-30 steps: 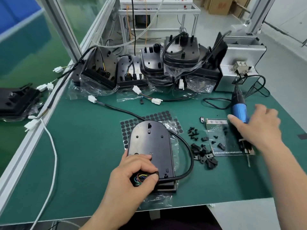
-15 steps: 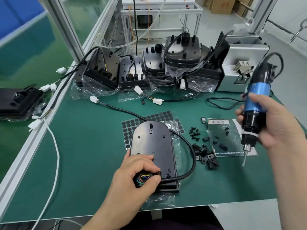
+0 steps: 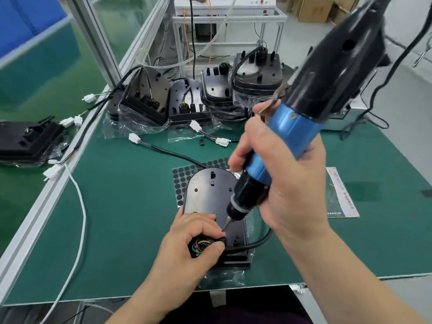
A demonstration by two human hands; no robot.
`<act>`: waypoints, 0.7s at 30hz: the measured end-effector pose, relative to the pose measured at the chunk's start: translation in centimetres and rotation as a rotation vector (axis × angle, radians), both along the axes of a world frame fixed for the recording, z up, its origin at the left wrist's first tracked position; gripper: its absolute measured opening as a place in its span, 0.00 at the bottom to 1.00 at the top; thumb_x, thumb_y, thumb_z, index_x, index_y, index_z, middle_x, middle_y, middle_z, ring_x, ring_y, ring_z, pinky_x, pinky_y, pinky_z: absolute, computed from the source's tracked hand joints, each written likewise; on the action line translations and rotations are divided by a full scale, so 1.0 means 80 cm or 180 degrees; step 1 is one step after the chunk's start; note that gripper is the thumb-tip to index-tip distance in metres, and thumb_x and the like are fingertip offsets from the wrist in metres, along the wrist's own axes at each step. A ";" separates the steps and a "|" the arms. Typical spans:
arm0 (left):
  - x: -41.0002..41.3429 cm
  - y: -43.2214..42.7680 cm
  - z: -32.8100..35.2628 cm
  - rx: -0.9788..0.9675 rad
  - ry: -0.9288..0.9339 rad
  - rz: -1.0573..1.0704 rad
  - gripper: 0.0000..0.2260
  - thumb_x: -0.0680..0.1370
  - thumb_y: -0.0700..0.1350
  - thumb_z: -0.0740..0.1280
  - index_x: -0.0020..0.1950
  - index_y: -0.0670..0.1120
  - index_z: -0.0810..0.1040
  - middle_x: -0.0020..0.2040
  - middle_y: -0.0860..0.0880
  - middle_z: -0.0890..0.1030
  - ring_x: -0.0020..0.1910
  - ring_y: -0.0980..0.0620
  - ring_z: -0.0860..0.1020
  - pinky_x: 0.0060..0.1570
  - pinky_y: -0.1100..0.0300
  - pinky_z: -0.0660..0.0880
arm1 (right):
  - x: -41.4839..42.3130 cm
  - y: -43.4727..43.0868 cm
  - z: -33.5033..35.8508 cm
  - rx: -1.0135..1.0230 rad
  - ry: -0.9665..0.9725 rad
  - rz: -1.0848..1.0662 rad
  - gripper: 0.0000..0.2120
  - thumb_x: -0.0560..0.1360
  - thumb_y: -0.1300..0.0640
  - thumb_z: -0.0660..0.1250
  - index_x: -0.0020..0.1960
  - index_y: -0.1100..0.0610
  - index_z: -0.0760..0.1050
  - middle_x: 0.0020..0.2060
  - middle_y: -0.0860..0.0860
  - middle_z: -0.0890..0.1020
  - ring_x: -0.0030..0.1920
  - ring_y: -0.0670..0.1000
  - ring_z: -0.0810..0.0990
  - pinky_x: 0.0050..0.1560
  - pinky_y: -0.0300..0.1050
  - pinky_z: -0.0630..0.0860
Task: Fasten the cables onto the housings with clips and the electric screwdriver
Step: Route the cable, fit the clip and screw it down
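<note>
While the bit's this close: risky bit ahead.
Right hand [image 3: 287, 183]: wrapped round the electric screwdriver [image 3: 301, 113], tip by the clip.
Left hand [image 3: 194, 242]: pinching the cable [image 3: 254, 244] end on the housing [image 3: 210, 195], near centre.
Slip risk: tilted bit could skid into fingers [image 3: 215, 247] or wires.

HIDDEN: clip under left hand [image 3: 187, 242] fingers | CUT OFF: electric screwdriver [image 3: 304, 108] top | HIDDEN: loose clips behind right hand [image 3: 292, 183]

Bright, even light, soft shadows; wide-angle edges bend, nearest objects slightly blurred.
</note>
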State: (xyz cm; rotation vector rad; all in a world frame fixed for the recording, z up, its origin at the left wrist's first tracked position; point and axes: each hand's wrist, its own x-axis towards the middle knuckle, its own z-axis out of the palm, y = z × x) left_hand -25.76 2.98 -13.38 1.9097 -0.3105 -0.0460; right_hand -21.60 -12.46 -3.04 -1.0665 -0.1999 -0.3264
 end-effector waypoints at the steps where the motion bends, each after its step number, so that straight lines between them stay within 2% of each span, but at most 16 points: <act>1: 0.000 0.000 -0.001 -0.0007 -0.0006 -0.0001 0.06 0.69 0.52 0.71 0.45 0.55 0.82 0.47 0.60 0.84 0.61 0.59 0.78 0.78 0.45 0.54 | -0.001 0.004 -0.002 -0.0096 -0.0033 -0.0029 0.10 0.72 0.59 0.70 0.51 0.59 0.72 0.29 0.52 0.76 0.27 0.52 0.77 0.33 0.44 0.76; 3: 0.000 0.000 -0.002 -0.0009 -0.0021 0.0012 0.08 0.69 0.53 0.70 0.46 0.54 0.82 0.47 0.59 0.84 0.61 0.58 0.78 0.76 0.40 0.57 | -0.003 0.007 -0.005 -0.0260 -0.0032 -0.0080 0.11 0.72 0.58 0.70 0.51 0.61 0.72 0.29 0.53 0.76 0.27 0.51 0.77 0.33 0.43 0.75; 7: -0.001 0.000 -0.002 -0.0036 0.0000 0.0027 0.08 0.69 0.54 0.70 0.46 0.55 0.81 0.48 0.59 0.83 0.61 0.58 0.78 0.75 0.38 0.58 | -0.007 0.010 -0.013 -0.0351 0.0074 -0.0118 0.16 0.71 0.57 0.71 0.51 0.65 0.70 0.29 0.56 0.74 0.27 0.52 0.76 0.32 0.43 0.75; 11: -0.001 0.000 -0.003 -0.0037 0.0029 0.0052 0.08 0.69 0.54 0.70 0.46 0.55 0.82 0.48 0.60 0.83 0.61 0.58 0.78 0.74 0.37 0.60 | -0.008 0.010 -0.017 -0.0360 0.0099 -0.0127 0.18 0.70 0.56 0.72 0.53 0.65 0.70 0.29 0.56 0.74 0.27 0.52 0.76 0.32 0.43 0.75; 13: -0.001 0.000 -0.003 -0.0057 0.0018 0.0038 0.07 0.69 0.54 0.70 0.46 0.55 0.81 0.48 0.59 0.83 0.61 0.58 0.78 0.72 0.35 0.61 | -0.009 0.010 -0.017 -0.0372 0.0076 -0.0132 0.16 0.70 0.57 0.71 0.53 0.63 0.72 0.29 0.54 0.75 0.27 0.52 0.76 0.32 0.43 0.75; 16: 0.000 0.000 -0.003 -0.0073 0.0009 0.0022 0.07 0.69 0.54 0.70 0.46 0.56 0.81 0.47 0.59 0.83 0.61 0.57 0.78 0.74 0.37 0.58 | -0.009 0.012 -0.017 -0.0406 0.0016 -0.0119 0.12 0.71 0.57 0.71 0.52 0.58 0.73 0.28 0.52 0.76 0.27 0.52 0.76 0.33 0.42 0.75; 21: -0.002 -0.001 -0.003 -0.0117 0.0042 0.0037 0.08 0.68 0.54 0.70 0.45 0.55 0.81 0.48 0.60 0.83 0.61 0.58 0.78 0.78 0.44 0.52 | -0.009 0.014 -0.016 -0.0420 -0.0030 -0.0071 0.11 0.71 0.58 0.71 0.52 0.57 0.74 0.28 0.49 0.76 0.27 0.52 0.76 0.34 0.43 0.75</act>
